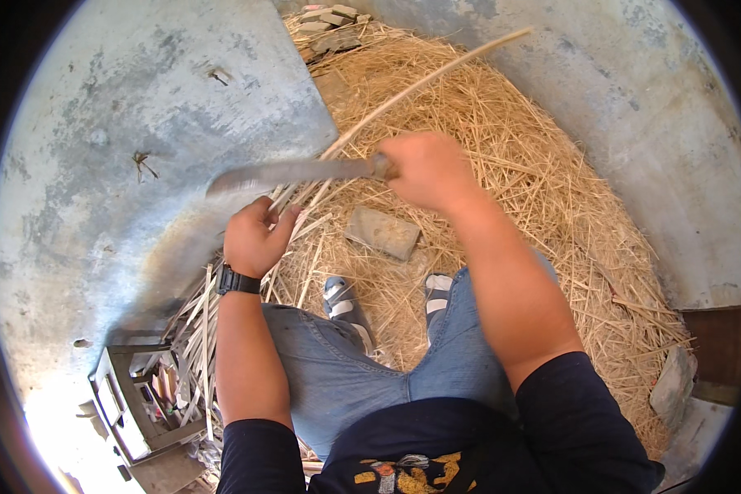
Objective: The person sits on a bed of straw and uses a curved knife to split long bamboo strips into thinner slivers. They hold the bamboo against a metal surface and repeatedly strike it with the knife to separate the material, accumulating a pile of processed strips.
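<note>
My right hand point(430, 171) is closed round the handle of a large machete point(292, 173), its blade blurred and pointing left. The blade lies across a long pale bamboo strip point(436, 76), which slants from the upper right down toward my left hand point(253, 239). That hand, a black watch point(237, 281) on its wrist, has curled fingers and its thumb up against the strip's lower end. The blade passes just above its fingertips. Whether the edge touches the strip cannot be made out.
Shavings point(543, 173) cover the floor around my feet. A flat brick point(384, 231) lies ahead of my shoes. Cut strips point(196, 329) pile up at my left, beside a wooden-framed box point(140, 449). Worn grey-blue walls point(181, 90) rise on both sides. A stone point(673, 385) sits at the right.
</note>
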### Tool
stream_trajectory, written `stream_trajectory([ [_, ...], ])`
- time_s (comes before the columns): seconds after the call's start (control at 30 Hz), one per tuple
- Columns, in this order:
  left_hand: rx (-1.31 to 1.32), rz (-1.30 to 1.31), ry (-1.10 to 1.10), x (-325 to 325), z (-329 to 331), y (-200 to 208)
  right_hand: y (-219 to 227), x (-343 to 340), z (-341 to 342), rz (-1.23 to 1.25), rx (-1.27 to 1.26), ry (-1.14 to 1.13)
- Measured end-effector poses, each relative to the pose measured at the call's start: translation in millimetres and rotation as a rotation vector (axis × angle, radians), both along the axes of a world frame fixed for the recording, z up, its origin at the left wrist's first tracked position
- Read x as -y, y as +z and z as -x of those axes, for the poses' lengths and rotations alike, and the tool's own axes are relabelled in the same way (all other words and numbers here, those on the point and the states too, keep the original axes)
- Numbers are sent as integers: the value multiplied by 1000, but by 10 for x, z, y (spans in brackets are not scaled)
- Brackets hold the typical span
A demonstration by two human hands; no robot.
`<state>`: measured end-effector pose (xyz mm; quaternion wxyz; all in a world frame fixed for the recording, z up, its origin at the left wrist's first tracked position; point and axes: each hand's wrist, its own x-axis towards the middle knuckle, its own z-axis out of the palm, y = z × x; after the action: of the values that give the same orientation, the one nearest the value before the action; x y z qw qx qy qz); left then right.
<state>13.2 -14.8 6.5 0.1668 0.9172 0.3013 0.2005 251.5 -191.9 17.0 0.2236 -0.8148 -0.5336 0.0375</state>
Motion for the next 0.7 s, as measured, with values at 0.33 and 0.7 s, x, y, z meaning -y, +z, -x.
stream_trajectory([
  [0.33,119,206,-28,-110,44,-110,111,147,-254,-400,-185,-263],
  [0.7,213,250,-30,-129,88,-167,-56,-31,-22,-421,60,57],
])
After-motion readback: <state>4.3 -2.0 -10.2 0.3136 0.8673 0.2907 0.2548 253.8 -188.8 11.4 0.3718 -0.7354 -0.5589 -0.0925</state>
